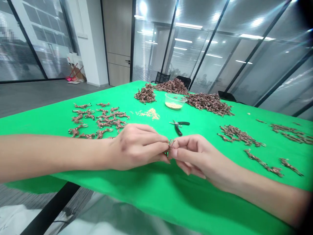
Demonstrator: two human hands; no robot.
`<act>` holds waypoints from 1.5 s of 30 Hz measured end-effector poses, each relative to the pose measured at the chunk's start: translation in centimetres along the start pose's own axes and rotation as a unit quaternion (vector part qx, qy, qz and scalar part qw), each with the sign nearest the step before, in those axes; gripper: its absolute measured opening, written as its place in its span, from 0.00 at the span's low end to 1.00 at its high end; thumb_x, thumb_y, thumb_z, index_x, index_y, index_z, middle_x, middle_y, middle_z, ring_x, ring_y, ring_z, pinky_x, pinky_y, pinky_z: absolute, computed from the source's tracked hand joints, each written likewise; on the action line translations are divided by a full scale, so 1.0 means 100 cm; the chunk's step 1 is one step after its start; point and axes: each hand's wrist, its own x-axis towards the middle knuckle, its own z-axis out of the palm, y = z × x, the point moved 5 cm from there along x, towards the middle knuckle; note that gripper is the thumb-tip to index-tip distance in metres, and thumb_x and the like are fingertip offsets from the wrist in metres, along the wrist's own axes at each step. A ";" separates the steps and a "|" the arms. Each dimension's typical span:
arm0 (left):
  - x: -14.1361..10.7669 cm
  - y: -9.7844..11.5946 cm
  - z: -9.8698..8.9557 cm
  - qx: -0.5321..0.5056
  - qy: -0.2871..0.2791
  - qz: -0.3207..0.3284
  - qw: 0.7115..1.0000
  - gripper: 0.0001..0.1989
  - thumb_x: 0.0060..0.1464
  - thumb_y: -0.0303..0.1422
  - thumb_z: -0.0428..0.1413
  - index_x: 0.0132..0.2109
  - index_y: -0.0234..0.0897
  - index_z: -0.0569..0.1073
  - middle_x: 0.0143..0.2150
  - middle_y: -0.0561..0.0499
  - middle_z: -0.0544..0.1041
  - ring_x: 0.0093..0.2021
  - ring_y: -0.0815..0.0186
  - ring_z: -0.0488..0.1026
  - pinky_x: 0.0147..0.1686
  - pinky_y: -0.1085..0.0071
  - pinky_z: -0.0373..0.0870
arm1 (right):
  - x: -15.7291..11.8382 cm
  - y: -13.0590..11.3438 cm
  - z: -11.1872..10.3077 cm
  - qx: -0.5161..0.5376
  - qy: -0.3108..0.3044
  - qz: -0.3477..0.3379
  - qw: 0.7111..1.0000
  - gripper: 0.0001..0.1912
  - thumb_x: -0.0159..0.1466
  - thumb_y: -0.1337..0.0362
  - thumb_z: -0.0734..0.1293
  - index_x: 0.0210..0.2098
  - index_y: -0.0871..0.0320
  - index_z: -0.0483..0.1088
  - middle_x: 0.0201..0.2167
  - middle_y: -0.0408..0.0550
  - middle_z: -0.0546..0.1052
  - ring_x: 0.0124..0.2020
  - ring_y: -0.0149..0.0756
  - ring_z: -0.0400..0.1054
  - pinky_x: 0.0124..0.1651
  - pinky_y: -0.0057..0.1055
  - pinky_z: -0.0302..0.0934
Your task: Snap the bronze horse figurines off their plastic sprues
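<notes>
My left hand point(143, 145) is closed around a small brown animal figurine point(169, 149), which shows only in part between the fingertips. From the other side my right hand point(193, 151) pinches at the same figurine with thumb and forefinger; whether a tiny piece is in that pinch I cannot make out. Both hands are above the front edge of the green-covered table point(146, 186). Just beyond them lie pliers point(179, 126) with black handles, jaws apart. Similar figurines point(105, 120) are spread out behind my left hand.
A clear plastic bowl point(175, 101) holds pale yellow bits, with a loose scatter of them point(152, 113) beside it. Large figurine heaps point(209, 103) stand at the back. Smaller groups point(241, 134) lie to the right. Dark chairs point(162, 77) stand beyond the table.
</notes>
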 end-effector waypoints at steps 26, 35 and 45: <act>-0.004 -0.021 0.014 -0.260 -0.094 -0.349 0.895 0.09 0.54 0.35 0.67 0.35 0.32 0.81 0.27 0.53 0.82 0.24 0.71 0.76 0.27 0.78 0.70 | -0.022 -0.009 0.003 -0.627 0.239 -0.489 0.558 0.04 0.69 0.72 0.64 0.44 0.63 0.69 0.26 0.44 0.77 0.21 0.30 0.65 0.27 0.31 0.53; -0.006 -0.015 0.010 -0.110 -0.048 -0.209 0.971 0.14 0.56 0.43 0.65 0.38 0.34 0.79 0.34 0.50 0.84 0.33 0.67 0.81 0.36 0.75 0.74 | -0.016 -0.010 0.003 -0.571 0.254 -0.433 0.650 0.05 0.71 0.70 0.61 0.39 0.59 0.69 0.21 0.40 0.72 0.18 0.28 0.61 0.24 0.29 0.51; 0.001 -0.002 0.003 0.058 -0.008 0.011 0.998 0.11 0.63 0.37 0.59 0.35 0.34 0.75 0.37 0.49 0.83 0.34 0.69 0.82 0.48 0.73 0.79 | -0.010 -0.009 -0.001 -0.277 0.131 -0.195 0.932 0.11 0.72 0.62 0.61 0.32 0.57 0.66 0.19 0.38 0.64 0.19 0.28 0.56 0.20 0.27 0.48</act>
